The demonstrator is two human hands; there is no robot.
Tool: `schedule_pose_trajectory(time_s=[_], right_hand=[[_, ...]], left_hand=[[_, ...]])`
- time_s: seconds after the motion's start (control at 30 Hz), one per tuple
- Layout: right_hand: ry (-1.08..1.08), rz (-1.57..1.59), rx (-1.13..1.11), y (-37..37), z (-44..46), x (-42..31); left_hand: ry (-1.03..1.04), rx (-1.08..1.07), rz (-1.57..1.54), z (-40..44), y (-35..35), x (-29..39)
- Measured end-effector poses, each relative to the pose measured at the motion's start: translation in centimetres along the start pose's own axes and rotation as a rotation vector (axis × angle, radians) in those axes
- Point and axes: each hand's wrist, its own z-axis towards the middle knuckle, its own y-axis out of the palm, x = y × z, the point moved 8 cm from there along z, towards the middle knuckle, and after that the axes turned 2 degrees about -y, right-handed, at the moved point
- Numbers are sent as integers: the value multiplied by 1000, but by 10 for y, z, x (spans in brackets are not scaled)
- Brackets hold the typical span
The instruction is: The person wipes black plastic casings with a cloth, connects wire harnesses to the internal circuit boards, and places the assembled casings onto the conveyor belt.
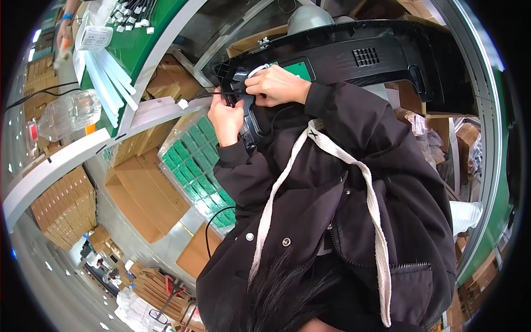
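A long black plastic housing (343,55) lies across the top of the view, its left end under both my hands. My left hand (225,120) is closed at that end, thumb against the edge. My right hand (276,86) is closed beside it, fingertips pinched where a thin black cable (207,94) runs in. A small white connector (183,103) hangs at the cable's free end, left of my hands. Behind my right hand a green circuit board (298,70) shows in the housing, along with a white curved piece (258,69). My fingers hide the exact pinch point.
Cables with white plugs (133,14), a labelled roll (95,37) and pale strips (110,83) lie on a green bench at upper left. Below stand a tray of green pieces (193,160) and a cardboard box (146,193). Another person's hand (63,33) shows at far upper left.
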Motion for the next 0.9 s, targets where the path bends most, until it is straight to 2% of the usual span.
schedule_pose_trajectory(time_s=[0.2, 0.77, 0.9], right_hand=[[30, 43, -25, -4, 2, -1], [102, -38, -91, -4, -5, -2], [45, 13, -58, -7, -11, -1]], left_hand=[[2, 4, -42, 6, 8, -21], [6, -29, -2, -9, 0, 11], [26, -13, 9, -3, 1, 7]])
